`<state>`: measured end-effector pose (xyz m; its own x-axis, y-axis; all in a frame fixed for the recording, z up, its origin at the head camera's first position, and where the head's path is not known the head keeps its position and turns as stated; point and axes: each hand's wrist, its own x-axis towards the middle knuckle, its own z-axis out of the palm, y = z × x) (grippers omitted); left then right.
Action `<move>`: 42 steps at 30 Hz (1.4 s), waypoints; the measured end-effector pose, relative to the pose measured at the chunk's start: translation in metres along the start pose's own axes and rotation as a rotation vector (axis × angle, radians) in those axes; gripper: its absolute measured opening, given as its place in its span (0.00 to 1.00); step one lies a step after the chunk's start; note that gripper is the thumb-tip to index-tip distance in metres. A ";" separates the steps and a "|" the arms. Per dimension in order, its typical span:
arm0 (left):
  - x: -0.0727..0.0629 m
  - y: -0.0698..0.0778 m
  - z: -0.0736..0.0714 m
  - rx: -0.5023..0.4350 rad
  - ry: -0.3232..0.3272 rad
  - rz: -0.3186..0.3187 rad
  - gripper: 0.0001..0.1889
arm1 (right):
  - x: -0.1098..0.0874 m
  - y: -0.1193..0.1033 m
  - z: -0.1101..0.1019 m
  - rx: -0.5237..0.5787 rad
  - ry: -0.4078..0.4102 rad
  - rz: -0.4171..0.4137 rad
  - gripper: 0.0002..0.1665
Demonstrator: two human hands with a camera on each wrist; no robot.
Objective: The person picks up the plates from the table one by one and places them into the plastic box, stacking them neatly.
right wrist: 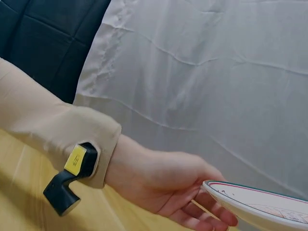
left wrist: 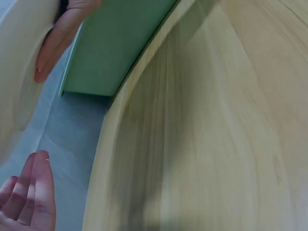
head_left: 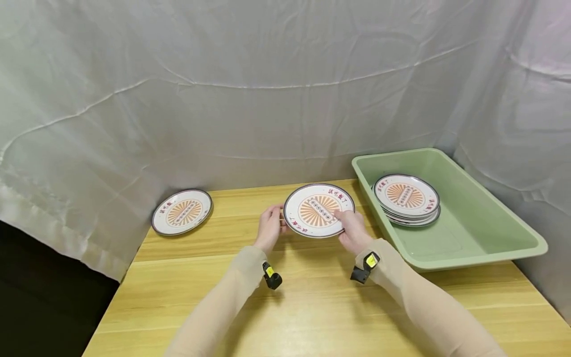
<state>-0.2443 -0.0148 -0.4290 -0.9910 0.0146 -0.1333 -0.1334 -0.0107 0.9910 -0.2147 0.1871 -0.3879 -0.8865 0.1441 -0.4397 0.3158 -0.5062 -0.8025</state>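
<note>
A white plate [head_left: 317, 210] with an orange sunburst, red lettering and a dark rim hangs tilted over the table. My right hand [head_left: 353, 232] grips its right edge, thumb on the upper face and fingers underneath. At the plate's left rim is my left hand [head_left: 269, 229], its fingers relaxed. The left wrist view shows the fingers of this left hand [left wrist: 32, 197] nearly straight, just off the plate [left wrist: 17, 82]. Another such plate [head_left: 183, 212] lies at the table's far left corner. A stack of matching plates [head_left: 407, 196] sits inside the green tub [head_left: 482, 233].
The tub stands at the right side of the wooden table [head_left: 308, 307], close beside my right forearm. Grey curtains [head_left: 267, 119] hang behind the table and along both sides. A dark area [head_left: 49, 287] lies beyond the table's left edge.
</note>
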 end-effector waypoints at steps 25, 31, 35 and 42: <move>-0.011 0.020 0.068 0.319 -0.182 0.329 0.17 | -0.005 -0.105 -0.044 0.401 -0.035 -0.008 0.39; -0.017 0.026 0.091 0.478 -0.266 0.473 0.17 | 0.003 -0.122 -0.072 0.488 -0.021 -0.014 0.40; -0.022 0.029 0.105 0.615 -0.324 0.554 0.18 | 0.008 -0.133 -0.089 0.523 -0.020 -0.034 0.42; -0.032 0.031 0.127 0.893 -0.408 0.709 0.20 | 0.020 -0.149 -0.113 0.547 0.033 -0.025 0.45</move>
<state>-0.2154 0.1114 -0.3927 -0.7418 0.6012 0.2971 0.6532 0.5476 0.5230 -0.2412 0.3616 -0.3229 -0.8778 0.1837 -0.4425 0.0649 -0.8695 -0.4897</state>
